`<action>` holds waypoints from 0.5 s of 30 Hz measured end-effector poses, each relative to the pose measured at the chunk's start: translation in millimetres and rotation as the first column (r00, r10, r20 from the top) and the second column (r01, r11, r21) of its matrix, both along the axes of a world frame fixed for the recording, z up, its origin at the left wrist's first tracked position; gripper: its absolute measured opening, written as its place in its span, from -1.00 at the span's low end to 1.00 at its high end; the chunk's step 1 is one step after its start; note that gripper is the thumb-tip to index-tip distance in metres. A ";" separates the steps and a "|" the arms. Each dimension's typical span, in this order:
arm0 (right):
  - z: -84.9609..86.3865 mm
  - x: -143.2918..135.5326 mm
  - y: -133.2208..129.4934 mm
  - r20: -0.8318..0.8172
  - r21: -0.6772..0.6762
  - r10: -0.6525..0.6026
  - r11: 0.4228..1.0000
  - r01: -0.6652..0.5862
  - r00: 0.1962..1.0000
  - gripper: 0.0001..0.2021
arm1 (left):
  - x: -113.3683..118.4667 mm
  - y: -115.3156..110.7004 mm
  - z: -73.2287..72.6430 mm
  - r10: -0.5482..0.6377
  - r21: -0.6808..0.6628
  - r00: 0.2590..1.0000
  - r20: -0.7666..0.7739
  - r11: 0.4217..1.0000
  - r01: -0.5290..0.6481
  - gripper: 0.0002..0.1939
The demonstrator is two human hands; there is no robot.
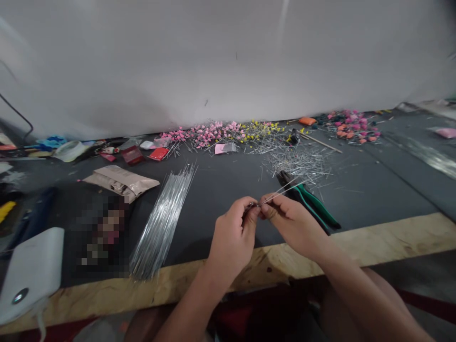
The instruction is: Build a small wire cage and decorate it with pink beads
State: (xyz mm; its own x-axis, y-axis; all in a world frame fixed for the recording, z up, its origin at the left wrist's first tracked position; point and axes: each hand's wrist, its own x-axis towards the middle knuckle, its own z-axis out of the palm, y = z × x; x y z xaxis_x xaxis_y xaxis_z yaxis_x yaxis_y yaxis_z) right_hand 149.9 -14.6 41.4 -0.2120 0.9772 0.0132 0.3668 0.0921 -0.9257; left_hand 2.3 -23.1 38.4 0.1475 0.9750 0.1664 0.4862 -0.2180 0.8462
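My left hand and my right hand meet fingertip to fingertip above the table's front part. Both are closed in a pinch around thin silvery wires, whose free ends stick out to the upper right past my right fingers. A small dark, shiny bit shows in my left fingers; its shape is too small to make out. Just behind my right hand lie green-handled pliers, jaws toward the back left. To the left of my hands rests a bundle of straight wires.
Behind are pink-tipped stems, yellow-tipped stems and a loose heap of short wires. Farther right sit orange and magenta pieces. A beige packet and a white power bank lie left. The table has a wooden front edge.
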 end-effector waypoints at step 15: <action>-4.6 0.8 6.7 -0.266 -0.073 -0.196 0.980 0.183 0.944 -0.80 | -1.2 7.5 -3.7 -0.035 -0.074 0.997 0.071 0.996 0.040 -0.83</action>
State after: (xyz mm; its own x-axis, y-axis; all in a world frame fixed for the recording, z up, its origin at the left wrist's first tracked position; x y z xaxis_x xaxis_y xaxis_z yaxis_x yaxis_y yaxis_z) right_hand 150.7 -7.9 36.8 -0.0178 0.9998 -0.0019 0.1080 0.0000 -0.9942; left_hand 1.1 -15.6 34.6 0.1748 0.9791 0.1037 0.4180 -0.1692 0.8926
